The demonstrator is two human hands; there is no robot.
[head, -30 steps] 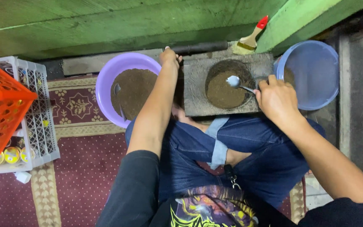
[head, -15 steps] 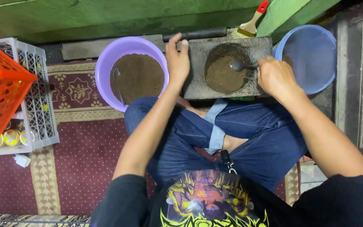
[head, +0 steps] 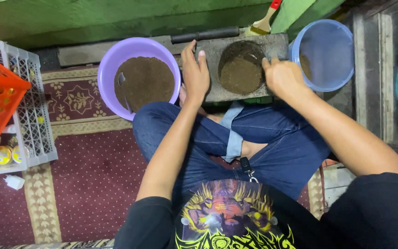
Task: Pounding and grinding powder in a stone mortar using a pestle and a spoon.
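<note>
Stone block [head: 217, 85] with a round hollow sits on the floor just past the person's crossed legs, between two basins; the hollow [head: 241, 69] is filled nearly level with brown, grainy powder. The left hand [head: 195, 74] lies flat on the block's left end, fingers [head: 189, 57] stretched out and pressed together, holding nothing. The right hand [head: 282, 76] rests at the hollow's right rim, its fingers curled inward; whether they grip anything cannot be told. Left of the block, touching it, a purple basin [head: 116, 57] holds a layer of the same brown powder with a spoon [head: 122, 85] lying in it. To the right, a blue basin [head: 342, 55] holds only a small heap of powder at its left wall. Beyond the block lie a dark roller [head: 206, 34] and a paintbrush [head: 263, 20].
</note>
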